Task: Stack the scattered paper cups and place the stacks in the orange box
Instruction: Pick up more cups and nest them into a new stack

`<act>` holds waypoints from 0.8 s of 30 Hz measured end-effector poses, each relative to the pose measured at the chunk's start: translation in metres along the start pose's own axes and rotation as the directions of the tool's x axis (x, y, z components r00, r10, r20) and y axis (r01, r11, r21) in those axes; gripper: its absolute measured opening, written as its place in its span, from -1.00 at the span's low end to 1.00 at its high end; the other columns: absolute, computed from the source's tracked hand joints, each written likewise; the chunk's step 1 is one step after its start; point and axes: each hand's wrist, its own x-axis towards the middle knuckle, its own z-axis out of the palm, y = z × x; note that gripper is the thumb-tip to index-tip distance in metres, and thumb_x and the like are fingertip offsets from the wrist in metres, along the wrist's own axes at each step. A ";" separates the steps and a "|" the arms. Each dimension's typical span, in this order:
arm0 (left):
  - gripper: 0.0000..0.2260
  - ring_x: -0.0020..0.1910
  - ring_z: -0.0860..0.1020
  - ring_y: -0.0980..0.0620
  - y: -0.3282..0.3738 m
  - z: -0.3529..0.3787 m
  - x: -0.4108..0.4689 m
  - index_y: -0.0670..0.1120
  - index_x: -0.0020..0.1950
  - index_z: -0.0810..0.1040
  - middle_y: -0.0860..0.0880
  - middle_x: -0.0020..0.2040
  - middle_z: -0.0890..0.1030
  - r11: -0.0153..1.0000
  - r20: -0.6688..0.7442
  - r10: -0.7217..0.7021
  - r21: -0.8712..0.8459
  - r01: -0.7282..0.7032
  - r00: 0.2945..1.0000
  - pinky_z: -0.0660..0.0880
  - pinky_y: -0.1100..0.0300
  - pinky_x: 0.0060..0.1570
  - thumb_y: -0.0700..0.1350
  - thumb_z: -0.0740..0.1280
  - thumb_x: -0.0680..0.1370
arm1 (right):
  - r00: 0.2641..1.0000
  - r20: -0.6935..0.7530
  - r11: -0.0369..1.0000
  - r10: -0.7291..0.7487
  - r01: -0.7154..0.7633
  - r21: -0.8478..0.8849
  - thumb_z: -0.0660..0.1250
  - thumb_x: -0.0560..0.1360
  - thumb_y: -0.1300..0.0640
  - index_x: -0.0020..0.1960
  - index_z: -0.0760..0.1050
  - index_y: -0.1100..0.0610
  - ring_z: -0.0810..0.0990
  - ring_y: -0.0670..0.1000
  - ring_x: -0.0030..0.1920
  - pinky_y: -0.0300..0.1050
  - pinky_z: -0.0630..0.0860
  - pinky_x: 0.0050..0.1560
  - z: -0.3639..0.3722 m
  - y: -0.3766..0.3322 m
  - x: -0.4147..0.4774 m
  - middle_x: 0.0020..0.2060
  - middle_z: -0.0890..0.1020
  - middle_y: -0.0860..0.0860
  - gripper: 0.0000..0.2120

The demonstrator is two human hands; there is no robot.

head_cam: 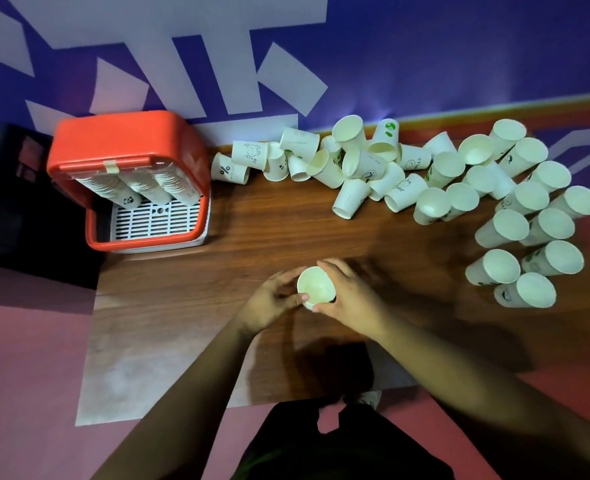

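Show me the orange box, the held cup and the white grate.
orange box (127, 133): head view, upper wall.
held cup (316, 284): head view, open mouth.
white grate (155, 221): head view, slatted middle.

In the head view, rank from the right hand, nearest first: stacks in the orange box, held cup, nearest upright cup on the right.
1. Held cup, in the right hand.
2. Upright cup, right.
3. Stacks in the orange box, far left.

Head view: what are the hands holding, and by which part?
An upright white paper cup, gripped by its side wall just under the rim, between left hand and right hand.
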 end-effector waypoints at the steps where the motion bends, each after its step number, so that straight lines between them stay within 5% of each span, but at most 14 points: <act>1: -0.53 0.33 0.52 0.03 -0.005 0.001 0.001 0.10 0.41 0.47 -0.05 0.29 0.53 1.000 -0.006 0.003 0.017 -0.002 1.000 0.49 0.00 0.34 -0.10 0.47 0.53 | 1.000 0.006 1.000 0.015 -0.014 -0.004 0.54 0.37 0.02 0.50 0.26 0.10 0.29 -0.03 0.44 -0.24 0.21 0.38 0.006 0.003 0.000 0.45 0.29 -0.05 -0.20; 7: -0.56 0.31 0.51 0.03 -0.012 0.004 0.006 0.01 0.43 0.47 -0.04 0.29 0.50 0.993 -0.024 0.040 0.113 -0.037 0.999 0.49 0.10 0.31 -0.14 0.43 0.56 | 0.995 -0.027 0.994 0.092 -0.090 0.061 0.54 0.36 -0.03 0.52 0.25 0.03 0.30 -0.02 0.45 -0.05 0.31 0.43 0.016 0.010 -0.005 0.46 0.33 -0.03 -0.18; 13: -0.75 0.12 0.51 0.08 0.022 0.004 0.017 -0.06 0.23 0.58 0.00 0.13 0.50 0.968 -0.231 0.131 0.241 -0.073 0.964 0.48 0.19 0.13 -0.07 0.39 0.57 | 0.945 -0.211 0.969 0.248 -0.242 0.054 0.41 0.47 -0.09 0.46 0.32 0.01 0.33 -0.01 0.41 -0.12 0.33 0.32 -0.032 0.039 -0.038 0.44 0.32 -0.03 -0.38; 21: -0.67 0.14 0.49 0.05 0.122 0.088 0.070 -0.04 0.26 0.51 0.04 0.13 0.48 0.892 0.036 0.254 0.378 -0.249 0.966 0.45 0.14 0.13 0.07 0.37 0.56 | 0.738 -0.464 0.860 0.490 -0.497 0.118 0.48 0.42 0.03 0.32 0.43 0.19 0.42 0.19 0.31 0.07 0.38 0.30 -0.127 0.148 -0.117 0.27 0.45 0.19 -0.46; 24: -0.65 0.12 0.48 0.03 0.150 0.145 0.091 -0.09 0.24 0.49 0.00 0.14 0.47 0.888 0.112 0.202 0.399 -0.230 0.973 0.38 0.20 0.07 0.07 0.39 0.55 | 0.687 -0.461 0.809 0.562 -0.573 0.133 0.44 0.34 -0.16 0.27 0.46 0.11 0.49 0.15 0.22 0.07 0.49 0.19 -0.150 0.190 -0.142 0.17 0.51 0.13 -0.40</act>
